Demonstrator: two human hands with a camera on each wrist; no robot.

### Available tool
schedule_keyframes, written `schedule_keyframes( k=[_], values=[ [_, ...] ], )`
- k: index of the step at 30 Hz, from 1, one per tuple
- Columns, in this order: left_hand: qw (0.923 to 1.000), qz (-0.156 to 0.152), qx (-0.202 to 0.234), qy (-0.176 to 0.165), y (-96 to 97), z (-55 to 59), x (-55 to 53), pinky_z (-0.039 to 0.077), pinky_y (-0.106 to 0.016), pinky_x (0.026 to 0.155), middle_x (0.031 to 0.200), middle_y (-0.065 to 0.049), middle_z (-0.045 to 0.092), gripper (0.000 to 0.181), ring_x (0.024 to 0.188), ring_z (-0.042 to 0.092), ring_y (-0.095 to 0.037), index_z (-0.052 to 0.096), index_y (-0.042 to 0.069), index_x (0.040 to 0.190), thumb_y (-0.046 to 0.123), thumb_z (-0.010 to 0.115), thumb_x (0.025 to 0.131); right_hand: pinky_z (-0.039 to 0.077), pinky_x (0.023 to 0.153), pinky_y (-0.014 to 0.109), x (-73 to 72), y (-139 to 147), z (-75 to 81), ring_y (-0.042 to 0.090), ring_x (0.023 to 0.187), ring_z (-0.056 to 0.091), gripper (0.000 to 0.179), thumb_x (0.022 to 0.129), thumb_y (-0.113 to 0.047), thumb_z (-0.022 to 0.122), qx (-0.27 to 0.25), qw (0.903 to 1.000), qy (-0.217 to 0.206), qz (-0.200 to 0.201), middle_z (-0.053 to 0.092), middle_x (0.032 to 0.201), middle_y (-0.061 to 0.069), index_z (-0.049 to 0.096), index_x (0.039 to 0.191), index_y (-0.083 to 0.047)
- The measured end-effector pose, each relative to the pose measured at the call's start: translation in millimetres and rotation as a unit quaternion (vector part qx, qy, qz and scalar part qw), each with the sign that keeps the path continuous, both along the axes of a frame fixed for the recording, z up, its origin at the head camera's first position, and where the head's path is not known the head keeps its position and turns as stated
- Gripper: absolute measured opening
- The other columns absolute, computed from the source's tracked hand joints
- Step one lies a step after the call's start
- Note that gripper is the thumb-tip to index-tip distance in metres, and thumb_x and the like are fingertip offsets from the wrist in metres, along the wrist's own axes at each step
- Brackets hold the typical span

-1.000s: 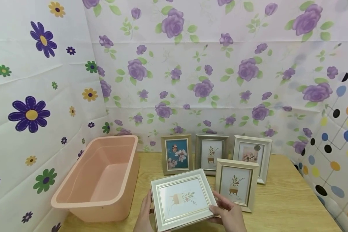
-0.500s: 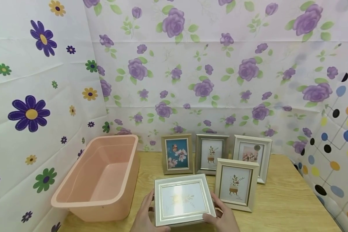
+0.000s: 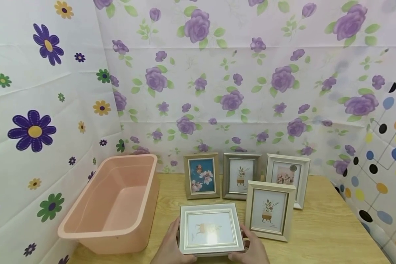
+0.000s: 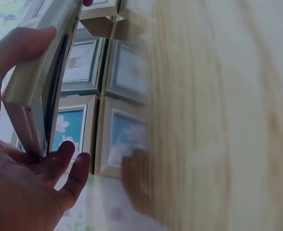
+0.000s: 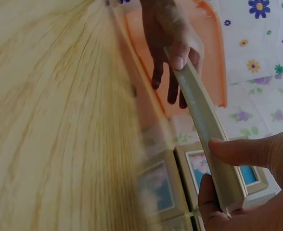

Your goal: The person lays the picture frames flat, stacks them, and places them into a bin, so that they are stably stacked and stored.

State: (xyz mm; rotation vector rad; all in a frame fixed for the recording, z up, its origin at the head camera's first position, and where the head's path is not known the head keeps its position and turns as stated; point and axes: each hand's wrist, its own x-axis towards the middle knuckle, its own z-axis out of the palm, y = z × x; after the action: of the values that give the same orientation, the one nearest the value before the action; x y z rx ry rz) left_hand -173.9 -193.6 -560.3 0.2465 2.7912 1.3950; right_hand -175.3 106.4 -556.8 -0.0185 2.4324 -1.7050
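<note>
Both hands hold a silvery-white picture frame (image 3: 183, 227), turned sideways with its face up and a plant print behind shiny glass. The left hand (image 3: 171, 245) grips its left end, thumb along the near edge. At the right end, the right hand (image 3: 253, 249) grips it, thumb likewise at the near edge. In the left wrist view, the held picture frame (image 4: 35, 86) is apart from the tabletop, between the left hand's thumb and fingers (image 4: 59, 161). The right wrist view shows the right hand (image 5: 266, 168) pinching one end of the frame's side (image 5: 204, 110).
A cream frame (image 3: 250, 209) stands just right of the hands. Behind stand a gold frame (image 3: 189, 179), a dark silver frame (image 3: 226, 176) and a white frame (image 3: 304, 179). A pink basin (image 3: 142, 220) is at left on the wooden table (image 3: 330, 227). Flowered cloth (image 3: 217, 73) hangs behind.
The held frame has come down a little and turned from slanted to nearly square with the table. The right thumb has shifted from its face to the near edge. The standing frames have not moved.
</note>
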Motion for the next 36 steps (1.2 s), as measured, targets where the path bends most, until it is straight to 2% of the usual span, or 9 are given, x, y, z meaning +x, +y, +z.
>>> schedule_keyframes(
  k=[5, 9, 11, 13, 17, 23, 26, 32, 36],
  values=[
    [0.9998, -0.012, 0.004, -0.012, -1.2, -2.9, -4.0, 0.052, -0.049, 0.111, 0.166, -0.030, 0.041, 0.139, 0.148, 0.050, -0.047, 0.023, -0.005, 0.170, 0.030, 0.103, 0.061, 0.061, 0.077, 0.033, -5.9, 0, -9.9, 0.021, 0.095, 0.072, 0.102, 0.069, -0.004, 0.101, 0.055, 0.9985, 0.004, -0.004, 0.070, 0.123, 0.022, 0.048, 0.155, 0.014],
    [0.9994, -0.019, 0.009, -0.027, -2.1, -5.7, -6.8, 0.050, -0.057, 0.112, 0.167, -0.030, 0.041, 0.140, 0.151, 0.046, -0.050, 0.023, -0.003, 0.171, 0.030, 0.102, 0.060, 0.059, 0.076, 0.032, -8.8, 0, -17.6, 0.019, 0.094, 0.072, 0.094, 0.070, -0.006, 0.100, 0.057, 0.9983, 0.000, 0.010, 0.074, 0.117, 0.017, 0.054, 0.149, 0.015],
    [0.9992, -0.022, 0.006, -0.032, -1.9, -7.6, -7.6, 0.049, -0.062, 0.113, 0.167, -0.033, 0.040, 0.139, 0.152, 0.044, -0.053, 0.023, -0.005, 0.170, 0.028, 0.102, 0.060, 0.058, 0.074, 0.029, -8.9, 1, -20.8, 0.018, 0.091, 0.071, 0.089, 0.069, -0.005, 0.099, 0.053, 0.9984, -0.001, 0.019, 0.075, 0.112, 0.013, 0.057, 0.146, 0.015],
    [0.9991, -0.023, 0.004, -0.036, -1.3, -9.0, -9.0, 0.050, -0.062, 0.113, 0.167, -0.034, 0.041, 0.139, 0.151, 0.045, -0.053, 0.024, -0.006, 0.169, 0.027, 0.102, 0.059, 0.055, 0.070, 0.027, -8.9, 0, -22.9, 0.017, 0.086, 0.068, 0.085, 0.069, -0.004, 0.099, 0.055, 0.9982, 0.001, 0.023, 0.073, 0.104, 0.010, 0.060, 0.142, 0.015],
    [0.9988, -0.026, 0.001, -0.041, -0.5, -9.8, -12.6, 0.050, -0.061, 0.112, 0.165, -0.034, 0.041, 0.139, 0.150, 0.046, -0.052, 0.023, -0.008, 0.169, 0.025, 0.101, 0.059, 0.050, 0.070, 0.027, -9.5, -3, -24.3, 0.016, 0.084, 0.060, 0.080, 0.068, -0.006, 0.099, 0.081, 0.9965, 0.015, 0.012, 0.067, 0.098, 0.007, 0.064, 0.138, 0.013],
    [0.9981, -0.034, 0.004, -0.052, 0.3, -9.9, -17.0, 0.048, -0.063, 0.114, 0.165, -0.035, 0.039, 0.140, 0.151, 0.044, -0.052, 0.020, -0.008, 0.169, 0.022, 0.102, 0.059, 0.047, 0.074, 0.027, -10.1, -7, -26.2, 0.018, 0.088, 0.055, 0.079, 0.065, -0.007, 0.100, 0.119, 0.9923, 0.034, -0.008, 0.061, 0.105, 0.013, 0.067, 0.135, 0.012],
    [0.9982, -0.033, -0.006, -0.050, 1.6, -10.4, -18.7, 0.047, -0.065, 0.115, 0.166, -0.036, 0.039, 0.140, 0.152, 0.042, -0.054, 0.021, -0.008, 0.168, 0.020, 0.103, 0.059, 0.047, 0.075, 0.029, -10.8, -7, -27.4, 0.020, 0.089, 0.054, 0.080, 0.066, -0.007, 0.099, 0.121, 0.9920, 0.034, -0.011, 0.059, 0.108, 0.016, 0.066, 0.136, 0.013],
    [0.9981, -0.025, -0.028, -0.048, 3.2, -10.9, -22.7, 0.047, -0.062, 0.115, 0.163, -0.031, 0.044, 0.137, 0.144, 0.043, -0.045, 0.028, -0.007, 0.166, 0.019, 0.104, 0.055, 0.040, 0.072, 0.025, -12.8, -6, -31.5, 0.019, 0.087, 0.047, 0.077, 0.066, -0.004, 0.096, 0.107, 0.9936, 0.037, -0.006, 0.054, 0.103, 0.012, 0.067, 0.135, 0.012],
    [0.9981, -0.027, -0.031, -0.047, 2.8, -13.4, -24.7, 0.049, -0.062, 0.112, 0.160, -0.031, 0.044, 0.135, 0.143, 0.043, -0.046, 0.031, -0.005, 0.165, 0.020, 0.104, 0.055, 0.039, 0.071, 0.023, -13.3, -5, -34.3, 0.017, 0.086, 0.046, 0.077, 0.066, -0.002, 0.096, 0.104, 0.9933, 0.050, -0.001, 0.053, 0.102, 0.010, 0.067, 0.135, 0.012]
  ],
)
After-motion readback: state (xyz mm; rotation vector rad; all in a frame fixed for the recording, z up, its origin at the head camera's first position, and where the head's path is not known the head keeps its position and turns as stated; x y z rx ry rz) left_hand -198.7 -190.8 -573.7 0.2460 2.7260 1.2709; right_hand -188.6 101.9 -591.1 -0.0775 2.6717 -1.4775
